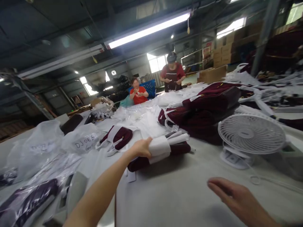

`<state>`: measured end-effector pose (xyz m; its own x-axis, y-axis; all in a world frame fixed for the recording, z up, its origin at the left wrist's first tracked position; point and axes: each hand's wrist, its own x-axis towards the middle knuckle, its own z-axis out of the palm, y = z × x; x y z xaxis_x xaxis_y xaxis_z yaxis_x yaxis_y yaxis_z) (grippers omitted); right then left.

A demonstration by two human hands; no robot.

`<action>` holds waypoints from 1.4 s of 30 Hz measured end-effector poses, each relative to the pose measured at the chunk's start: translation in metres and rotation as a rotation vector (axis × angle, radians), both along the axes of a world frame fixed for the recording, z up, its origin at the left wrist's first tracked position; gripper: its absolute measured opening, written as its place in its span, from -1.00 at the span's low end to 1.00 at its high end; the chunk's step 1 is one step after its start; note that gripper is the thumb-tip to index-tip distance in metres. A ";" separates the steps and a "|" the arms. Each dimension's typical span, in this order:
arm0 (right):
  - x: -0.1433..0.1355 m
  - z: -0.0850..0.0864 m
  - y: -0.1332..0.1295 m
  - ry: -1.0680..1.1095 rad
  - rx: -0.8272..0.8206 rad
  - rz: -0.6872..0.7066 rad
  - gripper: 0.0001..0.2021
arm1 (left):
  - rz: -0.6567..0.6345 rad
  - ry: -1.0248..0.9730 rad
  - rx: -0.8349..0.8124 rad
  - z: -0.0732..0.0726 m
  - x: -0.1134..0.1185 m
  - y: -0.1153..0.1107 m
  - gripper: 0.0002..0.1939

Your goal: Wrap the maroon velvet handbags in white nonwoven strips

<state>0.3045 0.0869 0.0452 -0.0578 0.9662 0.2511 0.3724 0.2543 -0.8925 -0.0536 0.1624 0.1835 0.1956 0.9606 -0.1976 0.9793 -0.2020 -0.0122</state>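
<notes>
Maroon bag [180, 148] under left hand [144, 148], right hand [228, 192] apart

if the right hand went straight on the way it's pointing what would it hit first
Probably the maroon bundle under the left hand, across bare table. Depth is unclear in this one view, so the right hand might pass above or just short of it.
</notes>
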 end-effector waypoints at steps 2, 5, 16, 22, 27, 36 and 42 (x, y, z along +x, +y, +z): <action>-0.069 0.030 -0.008 0.090 -0.015 0.250 -0.65 | -0.017 -0.015 0.007 0.000 -0.001 0.001 -0.15; -0.141 0.043 -0.001 0.357 -0.035 0.334 -0.62 | -0.034 -0.035 0.016 0.001 -0.003 0.002 -0.11; -0.239 0.003 0.052 0.569 -0.304 -0.033 -0.44 | -0.058 -0.042 0.015 0.000 -0.008 0.004 -0.12; -0.244 -0.001 0.056 0.491 -0.394 -0.117 -0.42 | -0.057 -0.024 0.018 -0.003 -0.005 0.002 -0.16; -0.242 0.001 0.055 0.439 -0.419 -0.130 -0.42 | -0.042 -0.001 0.022 -0.005 -0.002 0.000 -0.23; -0.241 -0.006 0.039 0.875 -0.520 0.000 -0.48 | -0.059 -0.015 0.015 -0.003 -0.004 0.001 -0.13; -0.247 -0.010 0.033 0.982 -0.563 -0.055 -0.38 | -0.062 -0.018 0.016 -0.003 -0.005 0.001 -0.11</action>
<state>0.0574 0.1199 0.0349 -0.0297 0.9512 -0.3072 -0.5538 -0.2715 -0.7872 -0.0583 0.1631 0.1803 0.2581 0.9495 -0.1782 0.9650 -0.2621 0.0013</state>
